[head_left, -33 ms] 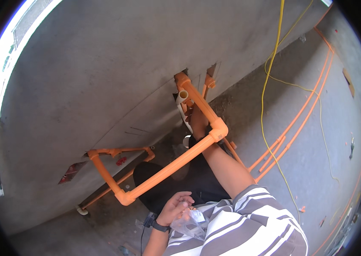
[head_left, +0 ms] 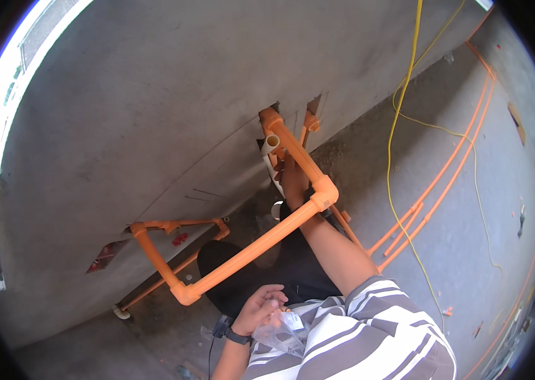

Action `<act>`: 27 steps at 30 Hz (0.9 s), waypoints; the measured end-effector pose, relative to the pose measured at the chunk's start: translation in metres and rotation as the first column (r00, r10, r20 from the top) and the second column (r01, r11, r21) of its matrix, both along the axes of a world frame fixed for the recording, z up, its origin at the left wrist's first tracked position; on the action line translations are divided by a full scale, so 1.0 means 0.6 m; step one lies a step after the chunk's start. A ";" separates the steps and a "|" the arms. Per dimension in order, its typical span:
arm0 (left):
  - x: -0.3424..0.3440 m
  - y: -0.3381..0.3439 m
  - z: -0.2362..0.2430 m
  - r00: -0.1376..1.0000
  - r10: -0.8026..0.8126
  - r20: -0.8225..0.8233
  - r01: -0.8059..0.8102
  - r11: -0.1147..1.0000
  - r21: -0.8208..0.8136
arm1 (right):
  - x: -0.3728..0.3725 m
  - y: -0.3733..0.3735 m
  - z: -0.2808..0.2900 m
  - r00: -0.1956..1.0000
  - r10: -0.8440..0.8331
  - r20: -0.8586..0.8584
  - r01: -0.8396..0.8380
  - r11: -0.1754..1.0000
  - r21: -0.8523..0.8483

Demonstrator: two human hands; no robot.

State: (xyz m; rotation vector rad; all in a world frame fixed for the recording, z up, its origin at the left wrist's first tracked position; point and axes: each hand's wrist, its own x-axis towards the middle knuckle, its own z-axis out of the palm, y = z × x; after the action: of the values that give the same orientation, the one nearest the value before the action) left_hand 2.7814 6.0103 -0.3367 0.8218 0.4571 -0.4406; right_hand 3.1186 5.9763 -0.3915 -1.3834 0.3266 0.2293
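Observation:
An orange pipe frame [head_left: 261, 244] stands out from a grey concrete wall [head_left: 153, 114], with elbows at its corners. My right hand [head_left: 294, 180] reaches past the upper elbow [head_left: 324, 193] to a white pipe [head_left: 272, 144] that comes out of a broken hole in the wall. The hand lies against that pipe, but the orange pipe hides part of it and its grip does not show. My left hand [head_left: 261, 310], with a dark watch on the wrist, holds a clear plastic bag [head_left: 283, 332] of small parts against my striped shirt.
Two orange pipes [head_left: 444, 177] and a yellow cable [head_left: 400, 126] run across the concrete floor at the right. A second hole in the wall shows at the lower left [head_left: 106, 256]. A bright window opening [head_left: 1, 101] is at the far left. Small debris lies on the floor.

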 end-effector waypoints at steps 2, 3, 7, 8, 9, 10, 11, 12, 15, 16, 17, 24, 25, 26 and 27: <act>0.002 0.000 -0.002 1.000 -0.004 0.026 0.003 1.000 0.019 | 0.005 0.013 -0.019 0.990 0.008 0.138 -0.004 0.999 -0.034; 0.001 -0.001 -0.004 1.000 -0.010 0.024 0.009 1.000 0.017 | 0.005 0.012 -0.028 0.962 0.019 0.273 0.000 0.998 -0.070; -0.007 -0.002 -0.008 1.000 -0.003 -0.004 0.003 1.000 0.005 | -0.004 0.000 -0.025 0.994 0.104 0.025 -0.106 0.991 0.081; -0.006 -0.003 -0.009 1.000 -0.008 -0.001 0.008 1.000 0.007 | 0.000 -0.008 -0.029 0.987 0.155 0.033 -0.158 0.982 0.099; -0.004 -0.004 -0.009 1.000 -0.012 0.001 0.012 1.000 0.006 | 0.003 -0.014 -0.034 0.977 0.207 0.043 -0.210 0.971 0.117; -0.002 -0.004 -0.009 1.000 -0.018 0.004 0.018 1.000 0.009 | 0.007 -0.014 -0.037 0.978 0.203 0.045 -0.207 0.972 0.114; -0.001 -0.005 -0.009 1.000 -0.022 0.005 0.022 1.000 0.013 | 0.010 -0.009 -0.036 0.974 0.154 0.167 -0.136 0.984 -0.117; 0.000 -0.006 -0.008 1.000 -0.024 0.006 0.024 1.000 0.013 | 0.011 -0.006 -0.035 0.947 0.133 0.294 -0.030 0.943 -0.331; -0.002 -0.005 -0.006 1.000 -0.011 -0.006 0.011 1.000 0.001 | 0.000 0.002 -0.011 0.824 0.112 0.555 0.196 0.863 -0.465; -0.005 -0.003 -0.009 1.000 -0.009 0.000 0.009 1.000 0.016 | -0.004 0.006 0.000 0.824 0.114 0.555 0.192 0.865 -0.463; -0.006 -0.003 -0.010 1.000 -0.012 0.006 0.011 1.000 0.028 | -0.007 0.006 0.005 0.833 0.138 0.535 0.197 0.830 -0.522; 0.005 -0.009 -0.008 0.999 -0.035 0.024 0.035 0.999 0.013 | 0.032 0.007 -0.112 0.883 0.136 0.450 0.087 0.893 -0.442; 0.006 -0.009 -0.010 0.999 -0.040 0.026 0.040 0.999 0.023 | 0.032 0.002 -0.117 0.884 0.135 0.448 0.088 0.893 -0.442; -0.002 -0.003 -0.012 0.999 -0.026 0.022 0.025 0.999 0.041 | 0.019 0.010 -0.092 0.926 0.156 0.345 -0.028 0.936 -0.350; -0.006 -0.001 -0.011 1.000 -0.018 0.020 0.017 0.999 0.043 | 0.012 0.009 -0.064 0.953 0.183 0.242 -0.122 0.961 -0.248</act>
State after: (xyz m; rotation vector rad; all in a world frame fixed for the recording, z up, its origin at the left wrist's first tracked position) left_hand 2.7781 6.0094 -0.3436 0.8714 0.4422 -0.4391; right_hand 3.1256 5.9817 -0.4300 -1.6506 0.0225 0.1351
